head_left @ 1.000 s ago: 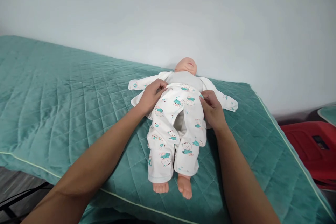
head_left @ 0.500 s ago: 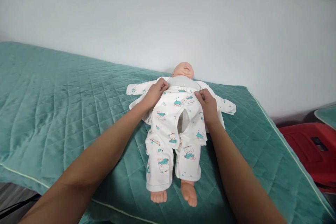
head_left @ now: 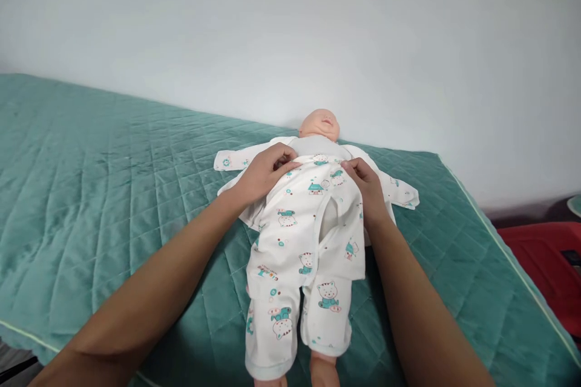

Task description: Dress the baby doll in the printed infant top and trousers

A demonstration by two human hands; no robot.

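Observation:
A baby doll [head_left: 320,124] lies on its back on a green quilted mattress [head_left: 113,169], head toward the wall. It wears white printed trousers [head_left: 299,254] and lies on an open white printed top [head_left: 229,160] with sleeves spread out. My left hand [head_left: 265,172] is closed on the trousers' waistband at the doll's left-of-frame side. My right hand [head_left: 365,184] pinches the waistband on the other side. A bare foot [head_left: 324,372] shows at the bottom edge.
A pale wall [head_left: 290,36] runs behind the mattress. Beyond the mattress's right edge stands a red object [head_left: 544,266]. The floor shows at the bottom left corner.
Both hands have drawn the waistband up the doll's body toward its chest. The view has shifted, so the doll's feet now sit at the bottom edge.

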